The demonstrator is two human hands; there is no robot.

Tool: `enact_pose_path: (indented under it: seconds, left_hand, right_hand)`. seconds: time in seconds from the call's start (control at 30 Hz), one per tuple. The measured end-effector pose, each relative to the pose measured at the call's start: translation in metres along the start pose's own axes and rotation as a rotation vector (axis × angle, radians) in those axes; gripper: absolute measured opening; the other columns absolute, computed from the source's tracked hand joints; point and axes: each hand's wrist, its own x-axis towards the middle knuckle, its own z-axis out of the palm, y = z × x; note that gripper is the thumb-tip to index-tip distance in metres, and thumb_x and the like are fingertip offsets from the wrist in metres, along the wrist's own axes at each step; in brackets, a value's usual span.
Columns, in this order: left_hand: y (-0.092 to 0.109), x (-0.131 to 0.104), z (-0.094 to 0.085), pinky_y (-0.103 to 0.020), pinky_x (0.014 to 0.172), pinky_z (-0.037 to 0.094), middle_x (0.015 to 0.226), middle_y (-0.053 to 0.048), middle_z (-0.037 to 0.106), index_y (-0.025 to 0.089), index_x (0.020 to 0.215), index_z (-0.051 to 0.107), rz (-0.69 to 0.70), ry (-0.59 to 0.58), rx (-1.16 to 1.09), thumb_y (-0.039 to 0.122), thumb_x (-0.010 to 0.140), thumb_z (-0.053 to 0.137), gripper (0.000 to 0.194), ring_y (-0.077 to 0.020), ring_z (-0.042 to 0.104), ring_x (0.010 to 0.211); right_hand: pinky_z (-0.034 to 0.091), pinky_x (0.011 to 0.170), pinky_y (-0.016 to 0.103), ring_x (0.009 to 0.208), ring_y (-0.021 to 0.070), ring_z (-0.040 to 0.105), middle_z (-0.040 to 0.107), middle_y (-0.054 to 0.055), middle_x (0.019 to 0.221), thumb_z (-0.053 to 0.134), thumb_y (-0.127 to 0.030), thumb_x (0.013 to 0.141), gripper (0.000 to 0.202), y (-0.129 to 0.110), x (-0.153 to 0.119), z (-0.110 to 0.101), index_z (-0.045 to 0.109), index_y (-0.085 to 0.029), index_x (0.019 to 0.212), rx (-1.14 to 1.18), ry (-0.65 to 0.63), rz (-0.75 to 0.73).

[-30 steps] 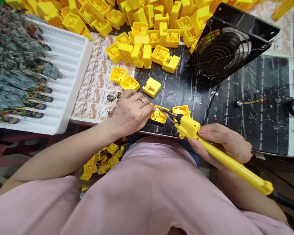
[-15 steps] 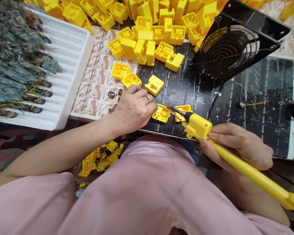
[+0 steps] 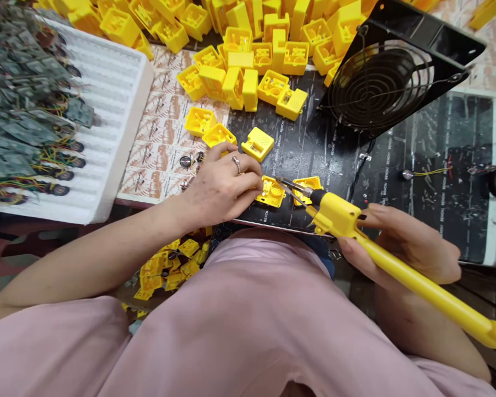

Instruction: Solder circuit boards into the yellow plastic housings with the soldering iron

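Observation:
My right hand (image 3: 400, 242) grips a yellow soldering iron (image 3: 339, 212) with a black collar and a thin metal feed tube beside its tip. The tip is over the right side of a small open yellow case (image 3: 271, 192) near the table's front edge. My left hand (image 3: 231, 179), a ring on one finger, has its fingertips together at that case's left side; whether they pinch a small part is hidden. Another yellow case piece (image 3: 308, 189) lies to the right, partly behind the iron. Just above stands a yellow housing (image 3: 258, 143).
Many yellow housings (image 3: 237, 82) are heaped at the back. A black fan (image 3: 380, 82) stands back right. At left, a white foam tray (image 3: 124, 105) holds circuit boards with wires. Round black parts (image 3: 186, 161) lie left of my left hand.
The fingers of my right hand have shifted and loosened a little on the iron. My left hand has moved slightly, its fingers still at the case. The view has shifted a bit.

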Motion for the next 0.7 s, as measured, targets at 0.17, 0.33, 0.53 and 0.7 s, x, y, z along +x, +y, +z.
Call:
enact_pose_path:
  seconds: [0.17, 0.33, 0.53, 0.7]
  left_hand:
    - [0.001, -0.002, -0.003, -0.052, 0.112, 0.052, 0.098, -0.002, 0.08, 0.022, 0.09, 0.073, -0.007, -0.05, -0.002, 0.027, 0.107, 0.05, 0.029, -0.0201, 0.072, 0.089]
    - [0.003, 0.001, -0.003, -0.05, 0.108, 0.054, 0.097, -0.004, 0.08, 0.021, 0.089, 0.071, 0.032, -0.06, 0.08, 0.026, 0.107, 0.049, 0.029, -0.0197, 0.068, 0.086]
    - [0.007, 0.006, -0.003, -0.049, 0.113, 0.05, 0.099, -0.004, 0.077, 0.021, 0.087, 0.071, -0.039, -0.158, 0.1, 0.026, 0.105, 0.048, 0.029, -0.0225, 0.071, 0.095]
    - [0.01, 0.01, -0.004, -0.052, 0.113, 0.05, 0.096, -0.005, 0.077, 0.021, 0.085, 0.07, -0.047, -0.232, 0.128, 0.025, 0.105, 0.048, 0.03, -0.0242, 0.07, 0.095]
  right_hand:
    - [0.062, 0.055, 0.022, 0.069, 0.0148, 0.078, 0.08, -0.002, 0.086, 0.089, -0.015, 0.09, 0.038, 0.0, 0.012, -0.005, 0.073, -0.025, 0.123, 0.159, -0.185, -0.156]
    - [0.061, 0.059, 0.018, 0.068, 0.0111, 0.075, 0.077, -0.003, 0.084, 0.087, -0.015, 0.093, 0.022, -0.003, 0.018, 0.001, 0.068, -0.023, 0.1, 0.112, -0.195, -0.192]
    - [0.066, 0.069, 0.021, 0.074, 0.012, 0.077, 0.079, -0.002, 0.088, 0.088, -0.013, 0.09, 0.026, -0.004, 0.016, 0.0, 0.066, -0.023, 0.1, 0.058, -0.257, -0.275]
    - [0.065, 0.071, 0.022, 0.076, 0.0124, 0.076, 0.079, -0.002, 0.09, 0.09, -0.011, 0.088, 0.029, -0.006, 0.017, -0.004, 0.068, -0.022, 0.103, 0.056, -0.301, -0.24]
